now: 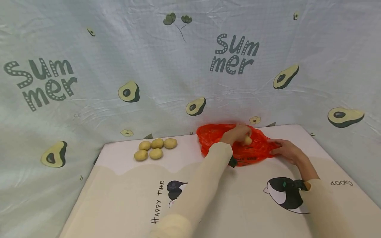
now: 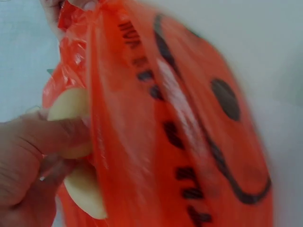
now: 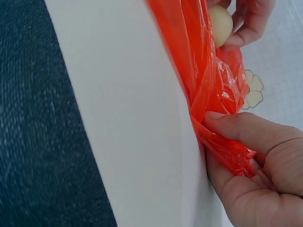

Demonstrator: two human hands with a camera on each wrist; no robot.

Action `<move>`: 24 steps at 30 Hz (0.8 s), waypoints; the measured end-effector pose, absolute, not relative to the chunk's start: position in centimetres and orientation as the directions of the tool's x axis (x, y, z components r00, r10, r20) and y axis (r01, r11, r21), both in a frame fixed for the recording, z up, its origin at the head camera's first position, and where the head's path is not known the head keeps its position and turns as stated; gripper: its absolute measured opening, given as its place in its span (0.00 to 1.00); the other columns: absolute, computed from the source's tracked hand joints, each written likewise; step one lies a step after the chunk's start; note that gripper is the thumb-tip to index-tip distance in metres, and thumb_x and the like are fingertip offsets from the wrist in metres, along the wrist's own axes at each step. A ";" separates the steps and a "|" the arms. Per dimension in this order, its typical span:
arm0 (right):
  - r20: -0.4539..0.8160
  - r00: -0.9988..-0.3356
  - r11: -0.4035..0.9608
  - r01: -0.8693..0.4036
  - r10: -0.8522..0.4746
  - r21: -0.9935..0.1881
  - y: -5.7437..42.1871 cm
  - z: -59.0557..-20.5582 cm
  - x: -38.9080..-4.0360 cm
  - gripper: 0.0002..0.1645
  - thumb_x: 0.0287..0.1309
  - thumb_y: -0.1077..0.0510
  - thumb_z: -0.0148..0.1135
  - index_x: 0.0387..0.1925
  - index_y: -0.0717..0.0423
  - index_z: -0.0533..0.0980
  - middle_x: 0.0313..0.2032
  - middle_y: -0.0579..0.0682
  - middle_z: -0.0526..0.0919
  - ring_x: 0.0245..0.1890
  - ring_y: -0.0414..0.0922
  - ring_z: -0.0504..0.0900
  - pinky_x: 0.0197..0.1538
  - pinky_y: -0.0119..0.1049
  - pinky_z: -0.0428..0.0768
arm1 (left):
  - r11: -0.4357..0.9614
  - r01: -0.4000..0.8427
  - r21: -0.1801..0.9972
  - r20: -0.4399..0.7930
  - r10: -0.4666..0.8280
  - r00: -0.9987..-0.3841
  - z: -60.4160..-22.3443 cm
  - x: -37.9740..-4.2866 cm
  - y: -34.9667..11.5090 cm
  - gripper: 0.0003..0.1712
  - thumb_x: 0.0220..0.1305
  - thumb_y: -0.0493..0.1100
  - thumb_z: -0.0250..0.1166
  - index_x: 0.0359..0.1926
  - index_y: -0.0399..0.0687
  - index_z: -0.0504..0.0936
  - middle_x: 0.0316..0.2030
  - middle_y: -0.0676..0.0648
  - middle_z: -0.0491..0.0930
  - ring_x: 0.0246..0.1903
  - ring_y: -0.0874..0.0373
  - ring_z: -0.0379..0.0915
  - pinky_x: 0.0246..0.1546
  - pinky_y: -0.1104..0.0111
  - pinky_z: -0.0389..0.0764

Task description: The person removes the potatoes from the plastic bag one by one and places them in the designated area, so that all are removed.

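Observation:
At the back right of the table lies a red plastic bag (image 1: 253,153) with dark print on its front. My left hand (image 1: 239,133) reaches in over the bag and grips a potato (image 1: 247,140). In the left wrist view, the thumb lies across that potato (image 2: 71,106) right at the bag's edge, and a second potato (image 2: 85,189) shows just below the fingers. At the bag's right end, my right hand (image 1: 287,150) holds gathered red plastic (image 3: 232,153) between thumb and fingers.
Several potatoes (image 1: 156,153) sit grouped at the table's back left. The light table cover (image 1: 125,195) carries printed drawings and words. Behind the table hangs a pale curtain (image 1: 166,66) printed with avocados and lettering.

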State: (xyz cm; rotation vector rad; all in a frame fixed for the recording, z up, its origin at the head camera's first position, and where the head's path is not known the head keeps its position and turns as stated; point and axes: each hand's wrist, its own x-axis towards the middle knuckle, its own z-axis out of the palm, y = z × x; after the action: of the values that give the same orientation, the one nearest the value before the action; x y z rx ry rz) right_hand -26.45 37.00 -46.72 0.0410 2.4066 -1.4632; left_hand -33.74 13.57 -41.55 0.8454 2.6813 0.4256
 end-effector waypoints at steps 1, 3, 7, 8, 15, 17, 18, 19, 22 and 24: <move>-0.288 -0.947 0.471 0.191 -0.143 -0.861 37.0 -46.7 -26.5 0.38 0.67 0.66 0.62 0.74 0.69 0.58 0.74 0.74 0.52 0.69 0.70 0.59 0.58 0.43 0.81 | 0.772 0.501 0.392 -0.191 0.601 -0.776 -41.7 -33.9 13.3 0.07 0.68 0.39 0.66 0.42 0.57 0.80 0.40 0.55 0.74 0.45 0.62 0.64 0.40 0.73 0.70; -0.292 -0.946 0.466 0.196 -0.143 -0.863 36.9 -46.8 -26.6 0.38 0.67 0.67 0.62 0.74 0.69 0.58 0.74 0.74 0.51 0.69 0.70 0.59 0.58 0.42 0.81 | 0.745 0.494 0.447 -0.191 0.620 -0.761 -42.1 -34.2 12.9 0.07 0.69 0.39 0.66 0.41 0.56 0.77 0.38 0.55 0.75 0.42 0.63 0.67 0.39 0.74 0.71; -0.295 -0.945 0.465 0.202 -0.137 -0.862 36.9 -46.8 -26.8 0.38 0.67 0.67 0.61 0.74 0.69 0.58 0.74 0.74 0.51 0.69 0.69 0.59 0.59 0.43 0.80 | 0.684 0.521 0.510 -0.156 0.670 -0.726 -42.3 -34.9 11.9 0.10 0.67 0.40 0.69 0.43 0.57 0.76 0.37 0.56 0.77 0.42 0.63 0.69 0.40 0.75 0.73; -0.295 -0.946 0.465 0.202 -0.135 -0.862 37.0 -46.7 -26.8 0.38 0.67 0.67 0.61 0.74 0.69 0.58 0.74 0.74 0.52 0.69 0.69 0.59 0.59 0.43 0.80 | 0.665 0.538 0.518 -0.134 0.685 -0.716 -42.2 -35.0 11.6 0.11 0.66 0.40 0.70 0.42 0.56 0.76 0.37 0.56 0.77 0.42 0.63 0.70 0.40 0.76 0.73; -0.283 -0.952 0.486 0.192 -0.120 -0.853 37.5 -46.5 -26.9 0.38 0.67 0.67 0.61 0.74 0.70 0.57 0.74 0.74 0.52 0.70 0.70 0.58 0.61 0.46 0.78 | 0.492 0.640 0.590 0.075 0.756 -0.650 -41.1 -35.0 9.1 0.15 0.59 0.37 0.76 0.42 0.47 0.78 0.38 0.52 0.78 0.41 0.59 0.71 0.40 0.77 0.74; -0.280 -0.953 0.493 0.190 -0.116 -0.849 37.6 -46.5 -26.9 0.38 0.67 0.67 0.61 0.74 0.70 0.57 0.74 0.74 0.52 0.70 0.70 0.58 0.60 0.45 0.78 | 0.462 0.622 0.633 0.103 0.746 -0.658 -40.7 -34.6 8.2 0.16 0.58 0.37 0.77 0.43 0.47 0.79 0.39 0.51 0.79 0.42 0.58 0.71 0.41 0.77 0.75; -0.281 -0.953 0.492 0.190 -0.117 -0.849 37.6 -46.4 -26.9 0.38 0.67 0.67 0.61 0.74 0.70 0.57 0.74 0.75 0.52 0.70 0.70 0.58 0.60 0.44 0.79 | 0.453 0.620 0.641 0.117 0.740 -0.662 -40.5 -34.3 7.8 0.16 0.57 0.37 0.77 0.44 0.46 0.80 0.40 0.51 0.80 0.43 0.57 0.71 0.42 0.77 0.75; -0.282 -0.952 0.490 0.191 -0.119 -0.851 37.5 -46.4 -27.0 0.38 0.68 0.67 0.61 0.74 0.70 0.57 0.74 0.75 0.52 0.69 0.70 0.58 0.60 0.43 0.79 | 0.454 0.613 0.646 0.121 0.732 -0.671 -40.4 -34.0 7.3 0.17 0.57 0.38 0.77 0.46 0.46 0.81 0.42 0.51 0.80 0.44 0.57 0.71 0.43 0.76 0.75; -0.287 -0.950 0.493 0.191 -0.126 -0.849 37.3 -46.5 -27.1 0.39 0.68 0.66 0.61 0.74 0.70 0.57 0.74 0.75 0.52 0.69 0.70 0.58 0.59 0.42 0.80 | 0.484 0.618 0.620 0.135 0.710 -0.691 -40.1 -33.1 5.9 0.19 0.59 0.41 0.77 0.50 0.47 0.83 0.45 0.52 0.81 0.46 0.58 0.72 0.45 0.77 0.74; -0.287 -0.950 0.494 0.191 -0.126 -0.848 37.2 -46.7 -27.2 0.39 0.67 0.66 0.61 0.74 0.69 0.57 0.74 0.74 0.52 0.69 0.70 0.58 0.60 0.44 0.79 | 0.497 0.629 0.598 0.149 0.702 -0.696 -39.9 -32.5 5.0 0.20 0.60 0.42 0.76 0.53 0.49 0.83 0.48 0.53 0.82 0.48 0.59 0.72 0.48 0.77 0.74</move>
State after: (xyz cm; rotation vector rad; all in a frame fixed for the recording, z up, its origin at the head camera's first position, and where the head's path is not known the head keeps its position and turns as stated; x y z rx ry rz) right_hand -27.23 37.19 -46.67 0.0547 2.4315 -1.4381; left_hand -32.49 5.00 -39.91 1.1695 2.6173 0.9729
